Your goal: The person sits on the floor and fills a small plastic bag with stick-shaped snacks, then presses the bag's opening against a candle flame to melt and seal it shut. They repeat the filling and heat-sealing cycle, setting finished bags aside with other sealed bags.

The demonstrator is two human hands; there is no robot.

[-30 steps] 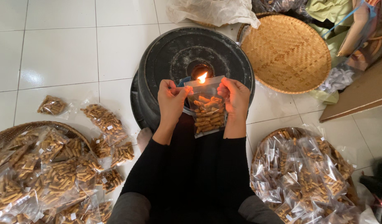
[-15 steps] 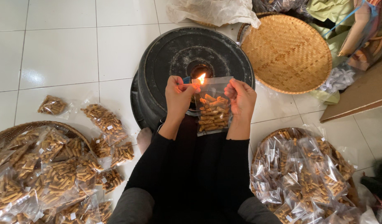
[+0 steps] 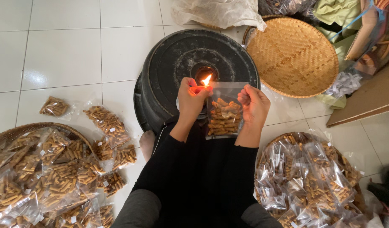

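Here, on a white tiled floor (image 3: 63, 55), a person in black sleeves sits over an upturned black tub (image 3: 173, 63), working with a small flame. To the right of the tub lies a round woven tray (image 3: 293, 57), bare of goods, with crumpled plastic sheeting (image 3: 219, 12) just above the tub's far edge. Two more baskets flank the person's knees: the left basket (image 3: 17, 131) and the right basket (image 3: 283, 139), each heaped with clear packets of golden-brown snack sticks. Further packets spill over the floor beside the left basket, and one single packet (image 3: 54, 107) lies apart on the tiles.

Between the hands hangs the clear bag of snack sticks (image 3: 223, 118), held upright above the tub's near rim, its open top stretched level. The left hand (image 3: 193, 99) has its grip clenched on the bag's top left corner, right at the flame. The right hand (image 3: 253, 101) pinches the top right corner between thumb and fingertips. The flame (image 3: 206, 80) burns orange just above the left hand, touching the bag's upper edge over the dark hole in the tub's middle.
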